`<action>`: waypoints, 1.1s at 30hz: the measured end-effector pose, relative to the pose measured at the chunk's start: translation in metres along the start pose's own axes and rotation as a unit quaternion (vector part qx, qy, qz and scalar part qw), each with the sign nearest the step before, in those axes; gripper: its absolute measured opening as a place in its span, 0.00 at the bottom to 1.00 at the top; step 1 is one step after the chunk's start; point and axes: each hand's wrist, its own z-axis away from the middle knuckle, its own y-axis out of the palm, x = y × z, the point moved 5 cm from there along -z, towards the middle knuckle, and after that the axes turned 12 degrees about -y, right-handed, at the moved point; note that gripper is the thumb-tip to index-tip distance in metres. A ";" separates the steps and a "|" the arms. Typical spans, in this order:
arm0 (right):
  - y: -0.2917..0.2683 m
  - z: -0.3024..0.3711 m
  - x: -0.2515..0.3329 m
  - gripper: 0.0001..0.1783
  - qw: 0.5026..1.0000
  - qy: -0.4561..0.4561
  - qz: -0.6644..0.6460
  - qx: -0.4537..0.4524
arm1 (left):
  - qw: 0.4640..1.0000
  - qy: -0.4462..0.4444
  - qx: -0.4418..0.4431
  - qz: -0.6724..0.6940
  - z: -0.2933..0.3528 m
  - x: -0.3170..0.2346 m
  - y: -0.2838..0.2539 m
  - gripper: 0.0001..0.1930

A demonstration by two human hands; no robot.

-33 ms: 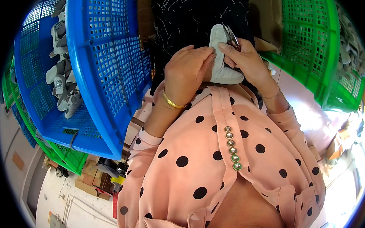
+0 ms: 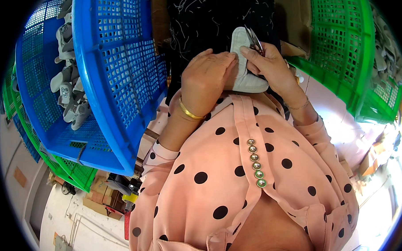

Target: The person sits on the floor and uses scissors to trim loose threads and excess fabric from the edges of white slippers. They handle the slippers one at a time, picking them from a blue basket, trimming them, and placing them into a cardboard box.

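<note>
A small pale grey-white shoe upper (image 2: 250,83) stands over my lap, its flat, seam-edged underside showing. On its left side, my left hand (image 2: 204,79) is closed, fingers bent and fingertips pinching its edge. My right hand (image 2: 273,69) rests at the opposite side, thumb on the upper. Within that hand's curled fingers is a pair of small metal scissors (image 2: 254,40), blades pointing up and away beside the toe end. The lower fingers of my right hand are partly hidden behind the upper.
Close at my left is a tall blue plastic basket (image 2: 85,76) with several grey shoe uppers (image 2: 67,92) inside. A green basket (image 2: 340,45) stands at my right, more uppers beyond it. Loose thread ends dot the black cloth (image 2: 219,14) on my lap.
</note>
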 end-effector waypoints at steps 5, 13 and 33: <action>0.000 0.003 -0.005 0.13 0.999 0.023 0.000 -0.034 | 0.996 0.037 0.011 -0.075 0.008 0.001 0.006 0.07; 0.000 0.000 -0.011 0.14 0.998 0.027 0.012 -0.055 | 0.983 -0.168 0.072 0.011 0.012 0.015 0.010 0.04; -0.011 0.021 0.045 0.24 0.698 -0.234 0.676 0.044 | 0.939 -0.287 0.055 0.183 0.010 0.030 0.016 0.08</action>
